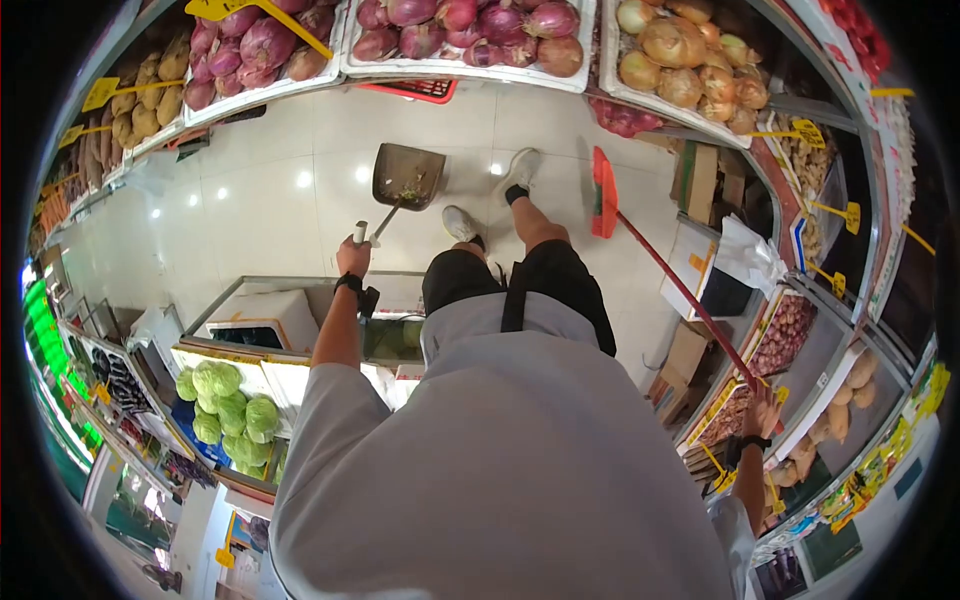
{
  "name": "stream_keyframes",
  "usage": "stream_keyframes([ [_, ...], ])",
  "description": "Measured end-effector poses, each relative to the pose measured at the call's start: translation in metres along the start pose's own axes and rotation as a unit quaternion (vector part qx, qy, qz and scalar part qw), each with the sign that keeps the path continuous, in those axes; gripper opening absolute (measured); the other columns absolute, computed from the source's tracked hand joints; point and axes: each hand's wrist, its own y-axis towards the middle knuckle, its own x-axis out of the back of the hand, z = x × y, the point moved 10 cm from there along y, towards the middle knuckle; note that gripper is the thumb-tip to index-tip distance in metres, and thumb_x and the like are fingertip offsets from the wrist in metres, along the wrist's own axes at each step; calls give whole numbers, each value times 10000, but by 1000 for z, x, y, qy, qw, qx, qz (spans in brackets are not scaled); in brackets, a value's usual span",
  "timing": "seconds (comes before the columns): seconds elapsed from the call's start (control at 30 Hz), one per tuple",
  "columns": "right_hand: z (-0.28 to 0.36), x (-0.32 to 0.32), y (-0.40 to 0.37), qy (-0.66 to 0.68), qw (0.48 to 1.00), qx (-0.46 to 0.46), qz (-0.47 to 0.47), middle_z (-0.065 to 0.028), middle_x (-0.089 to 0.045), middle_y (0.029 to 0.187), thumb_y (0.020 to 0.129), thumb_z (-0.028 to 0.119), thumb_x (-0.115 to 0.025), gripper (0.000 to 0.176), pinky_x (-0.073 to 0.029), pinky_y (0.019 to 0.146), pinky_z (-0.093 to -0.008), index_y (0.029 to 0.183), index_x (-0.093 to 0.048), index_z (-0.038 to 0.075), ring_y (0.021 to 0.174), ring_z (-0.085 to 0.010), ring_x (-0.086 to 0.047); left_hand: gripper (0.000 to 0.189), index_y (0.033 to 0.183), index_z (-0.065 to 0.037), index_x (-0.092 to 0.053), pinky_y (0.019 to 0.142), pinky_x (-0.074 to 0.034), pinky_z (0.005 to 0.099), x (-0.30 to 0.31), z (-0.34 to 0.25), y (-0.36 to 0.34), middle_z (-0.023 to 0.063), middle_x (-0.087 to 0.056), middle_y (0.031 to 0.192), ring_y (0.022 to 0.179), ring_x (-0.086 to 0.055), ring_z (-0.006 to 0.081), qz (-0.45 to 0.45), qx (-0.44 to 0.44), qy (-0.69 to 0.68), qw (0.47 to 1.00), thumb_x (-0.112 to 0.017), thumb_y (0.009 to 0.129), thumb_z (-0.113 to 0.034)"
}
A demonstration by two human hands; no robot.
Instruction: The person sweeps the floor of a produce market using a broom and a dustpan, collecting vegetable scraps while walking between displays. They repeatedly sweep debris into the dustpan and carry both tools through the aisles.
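Observation:
My left hand is closed around the handle of a long-handled dustpan. Its dark pan stands on the tiled floor ahead of me, with some small green and pale scraps inside. Out to the right, my right hand grips the upper part of a broom's red stick. The broom slants away from me, and its red head is near the floor, right of my feet. Dustpan and broom head are apart, with my shoes between them.
Trays of red onions and yellow onions line the far side. Green cabbages lie on the stand at left. Shallots and cardboard boxes flank the right. A red basket sits under the far stand.

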Motion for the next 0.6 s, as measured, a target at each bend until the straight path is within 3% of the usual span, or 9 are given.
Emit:
stream_keyframes([
  [0.03, -2, 5, -12, 7, 1000, -13, -12, -115, -605, 1259, 774, 30, -649, 558, -458, 913, -434, 1315, -547, 121, 1179, -315, -552, 322, 1013, -29, -680, 787, -513, 509, -1, -4, 2, 255, -684, 885, 874, -650, 452, 2, -7, 1, 1000, -625, 774, -239],
  [0.13, 13, 17, -41, 30, 999, -27, 9, -100, -613, 1224, 830, 39, -570, 507, -470, 889, -456, 1327, -542, 132, 1085, -320, -572, 316, 1015, -33, -674, 792, -517, 503, 0, -14, 3, 251, -686, 886, 875, -653, 443, -13, -33, 35, 999, -614, 781, -237],
  [0.27, 54, 18, -59, 33, 998, -47, 0, -108, -639, 1052, 844, 54, -560, 365, -508, 806, -456, 1203, -591, 111, 1002, -329, -614, 252, 975, -62, -671, 787, -518, 511, 11, -62, -18, 229, -692, 899, 881, -652, 438, 13, -82, 67, 994, -615, 807, -241],
  [0.33, 75, 12, -62, 61, 995, -64, 43, -135, -643, 1016, 900, 160, -554, 300, -525, 782, -445, 1191, -600, 104, 946, -320, -637, 264, 1015, -84, -672, 778, -526, 507, 6, -67, -21, 219, -694, 911, 886, -658, 425, 37, -100, 106, 989, -618, 816, -248],
  [0.5, 115, 26, -31, 106, 990, -80, 40, -133, -675, 876, 882, 143, -584, 162, -543, 649, -467, 1028, -650, 119, 809, -340, -681, 287, 1067, -93, -666, 781, -541, 496, 15, -105, -43, 204, -701, 937, 902, -667, 402, 65, -138, 180, 972, -608, 823, -233],
  [0.6, 129, 28, -5, 113, 992, -46, 8, -133, -680, 865, 877, 105, -583, 110, -543, 639, -465, 948, -667, 115, 782, -344, -687, 291, 1080, -100, -668, 779, -548, 494, 11, -127, -57, 195, -706, 931, 906, -674, 391, 69, -174, 218, 958, -603, 823, -221],
])
